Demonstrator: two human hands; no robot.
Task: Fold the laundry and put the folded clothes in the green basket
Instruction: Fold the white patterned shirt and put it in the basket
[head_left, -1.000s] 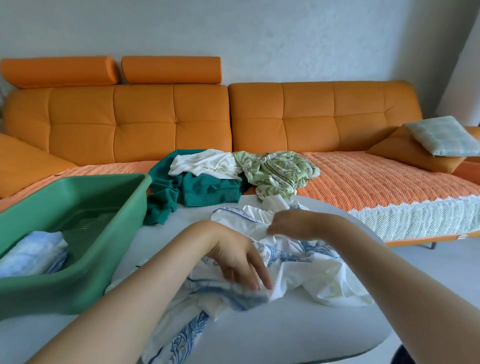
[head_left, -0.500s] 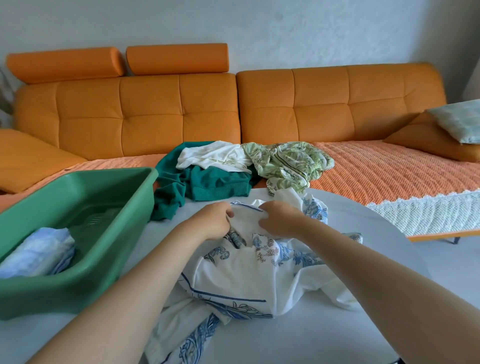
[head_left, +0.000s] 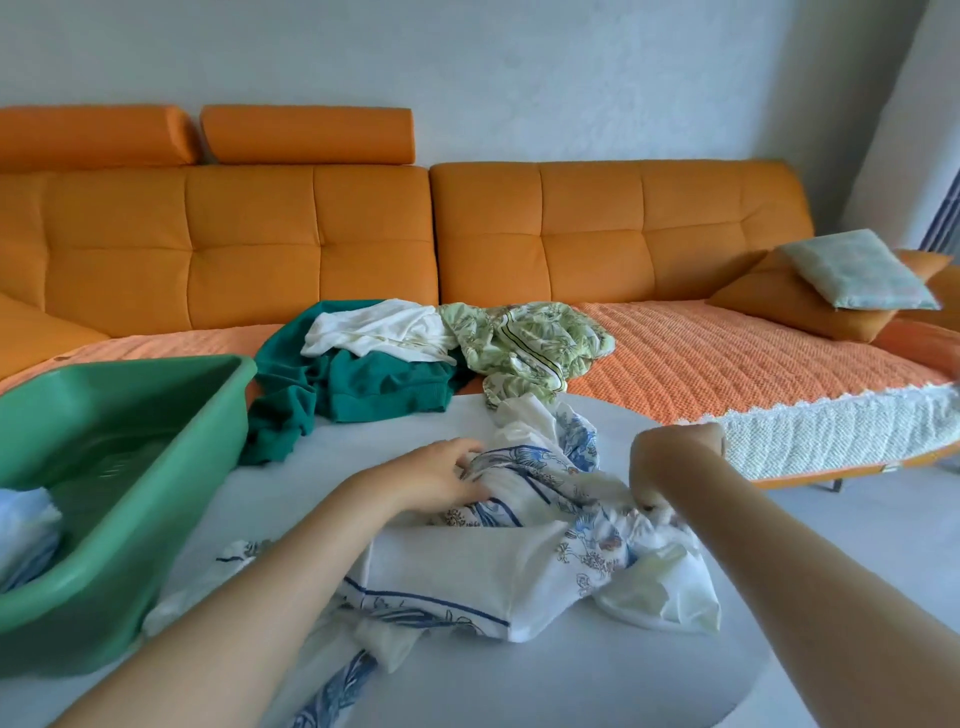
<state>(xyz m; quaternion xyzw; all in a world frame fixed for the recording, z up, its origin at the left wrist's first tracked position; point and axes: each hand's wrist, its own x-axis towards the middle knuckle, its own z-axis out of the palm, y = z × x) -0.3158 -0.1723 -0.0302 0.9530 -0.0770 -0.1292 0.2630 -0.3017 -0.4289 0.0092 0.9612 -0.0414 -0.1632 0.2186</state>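
Left hand (head_left: 441, 480) and right hand (head_left: 672, 465) grip white garment (head_left: 467, 569).

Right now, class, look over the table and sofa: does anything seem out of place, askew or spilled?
Nothing spilled or damaged. The teal garment slumps off the sofa seat onto the table, and the crumpled blue-patterned garment trails toward the table's near edge.

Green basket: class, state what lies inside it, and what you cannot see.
A pale blue cloth lies in the basket; its near wall hides the cloth's lower part.
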